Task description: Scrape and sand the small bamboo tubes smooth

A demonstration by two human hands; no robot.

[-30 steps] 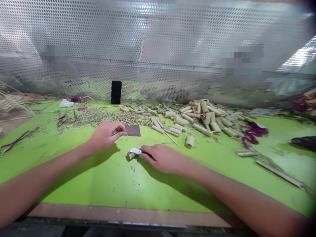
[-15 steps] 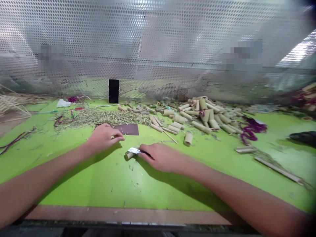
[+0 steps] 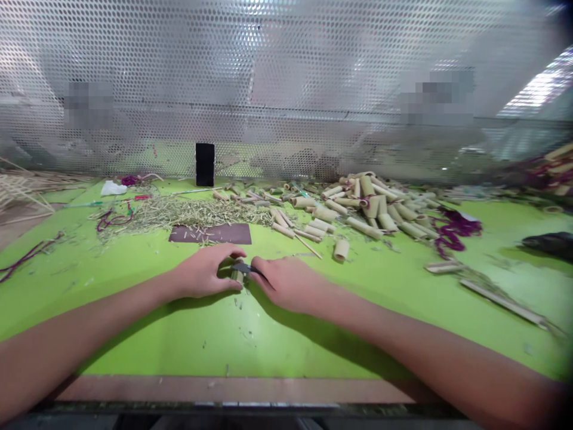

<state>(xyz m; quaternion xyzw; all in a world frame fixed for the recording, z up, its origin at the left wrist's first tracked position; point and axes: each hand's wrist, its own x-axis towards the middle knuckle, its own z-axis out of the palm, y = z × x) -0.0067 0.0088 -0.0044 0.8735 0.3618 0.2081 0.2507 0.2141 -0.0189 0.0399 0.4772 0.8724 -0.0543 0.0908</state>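
A short bamboo tube [image 3: 237,276] is on the green table top in front of me. My left hand [image 3: 208,272] curls round it from the left, with the thumb at its near end and the fingers at its far end. My right hand [image 3: 289,283] is closed on the dark handle of a knife [image 3: 244,268]. The blade points left and lies over the top of the tube; whether it cuts in, I cannot tell. Small shavings lie on the table just below the hands.
Behind the hands lies a brown sandpaper sheet [image 3: 224,234] beside a heap of bamboo shavings [image 3: 179,214]. A pile of bamboo tubes [image 3: 376,206] is at the back right, near purple string [image 3: 452,233]. A dark phone [image 3: 205,165] leans on the perforated metal screen [image 3: 277,71].
My left hand has moved right and down onto the bamboo tube, uncovering the sandpaper. The tube has turned more upright in the view. The knife stays over it, its blade now darker.
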